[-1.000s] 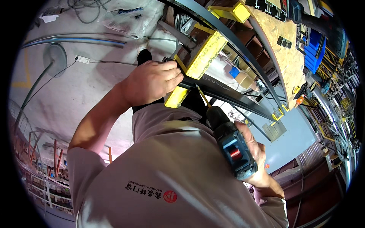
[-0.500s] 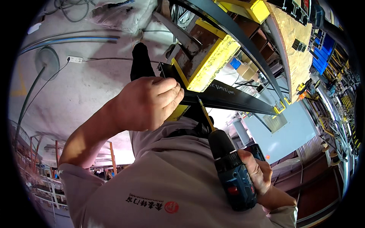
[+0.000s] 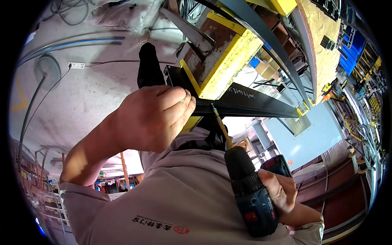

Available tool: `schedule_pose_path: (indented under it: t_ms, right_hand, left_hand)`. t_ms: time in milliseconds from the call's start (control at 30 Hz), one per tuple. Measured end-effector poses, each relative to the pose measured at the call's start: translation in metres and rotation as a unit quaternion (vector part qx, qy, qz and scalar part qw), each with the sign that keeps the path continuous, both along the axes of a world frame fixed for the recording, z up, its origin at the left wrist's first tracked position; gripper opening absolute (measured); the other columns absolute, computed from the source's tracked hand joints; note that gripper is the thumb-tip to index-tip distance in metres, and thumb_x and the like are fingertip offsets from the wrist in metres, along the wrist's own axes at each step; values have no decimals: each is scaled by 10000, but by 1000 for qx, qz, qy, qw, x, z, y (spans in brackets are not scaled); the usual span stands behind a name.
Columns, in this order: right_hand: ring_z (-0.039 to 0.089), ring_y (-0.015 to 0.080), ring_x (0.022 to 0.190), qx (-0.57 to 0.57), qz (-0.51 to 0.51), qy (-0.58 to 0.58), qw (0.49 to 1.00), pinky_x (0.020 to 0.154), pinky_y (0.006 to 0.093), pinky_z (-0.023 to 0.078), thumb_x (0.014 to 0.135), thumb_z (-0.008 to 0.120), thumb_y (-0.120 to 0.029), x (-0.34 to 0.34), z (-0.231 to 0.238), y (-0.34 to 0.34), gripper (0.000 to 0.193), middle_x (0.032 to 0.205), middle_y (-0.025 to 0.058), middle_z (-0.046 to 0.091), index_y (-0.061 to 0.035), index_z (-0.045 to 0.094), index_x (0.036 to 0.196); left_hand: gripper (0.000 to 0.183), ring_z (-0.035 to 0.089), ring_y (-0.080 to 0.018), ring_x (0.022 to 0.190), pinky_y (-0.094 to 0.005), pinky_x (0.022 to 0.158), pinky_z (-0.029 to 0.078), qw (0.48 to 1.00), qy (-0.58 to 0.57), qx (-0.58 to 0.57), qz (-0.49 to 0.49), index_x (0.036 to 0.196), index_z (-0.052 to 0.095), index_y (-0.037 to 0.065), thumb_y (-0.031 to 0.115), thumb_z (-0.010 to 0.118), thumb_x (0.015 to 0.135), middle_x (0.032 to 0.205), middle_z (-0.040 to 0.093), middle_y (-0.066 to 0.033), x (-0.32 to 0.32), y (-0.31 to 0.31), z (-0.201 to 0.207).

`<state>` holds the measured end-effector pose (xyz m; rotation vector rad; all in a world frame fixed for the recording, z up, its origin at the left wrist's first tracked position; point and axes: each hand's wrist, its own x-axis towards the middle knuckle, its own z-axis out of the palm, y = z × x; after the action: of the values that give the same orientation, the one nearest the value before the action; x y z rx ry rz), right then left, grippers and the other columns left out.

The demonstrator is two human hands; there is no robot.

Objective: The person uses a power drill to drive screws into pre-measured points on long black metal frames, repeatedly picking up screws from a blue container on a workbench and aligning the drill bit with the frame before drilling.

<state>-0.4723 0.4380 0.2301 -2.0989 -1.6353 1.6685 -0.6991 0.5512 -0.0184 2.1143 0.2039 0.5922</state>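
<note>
Head view. Left to right: what could go wrong?

– Left hand (image 3: 155,118) first. Fingertips near the bit's (image 3: 221,126) tip; a leftward skid could, I judge, catch them. Likely cause: slanted bit on smooth metal, drill (image 3: 251,200) steered one-handed.

– And the profile (image 3: 245,97)?

– Runs from beside the left hand to far right, past the yellow support (image 3: 234,61). Might shift if merely resting there; fixing not visible.

– Hand poses?

– Left: back of hand uppermost, knuckles bent, fingers bunched pointing right, at the profile's near edge. Cannot tell whether they pinch anything; tips' undersides hidden. Right hand (image 3: 281,190): wrapped around the drill, thumb against its right side. Drill near right, bit aimed far and slightly left, tip at the profile's near edge. Contact unclear.
</note>
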Motion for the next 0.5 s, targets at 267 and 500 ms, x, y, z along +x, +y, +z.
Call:
schedule_pose_path:
  t_ms: [267, 500]
  right_hand:
    - [657, 225, 582, 30, 33, -45, 998, 516, 295, 523, 787, 786, -6, -5, -2, 2, 726, 777, 116, 676, -11, 548, 1472]
    - [638, 207, 545, 61, 28, -71, 995, 483, 285, 494, 820, 780, -72, -8, -3, 0, 658, 756, 121, 674, -24, 584, 1446]
  left_hand:
    - [235, 662, -240, 812, -345, 699, 640, 998, 21, -57, 5, 944, 744, -119, -49, 784, 723, 881, 685, -148, -4, -4, 2]
    - [285, 646, -257, 797, -343, 673, 621, 1000, -8, -27, 5, 952, 742, -134, -35, 775, 687, 899, 684, -175, -2, -4, -1]
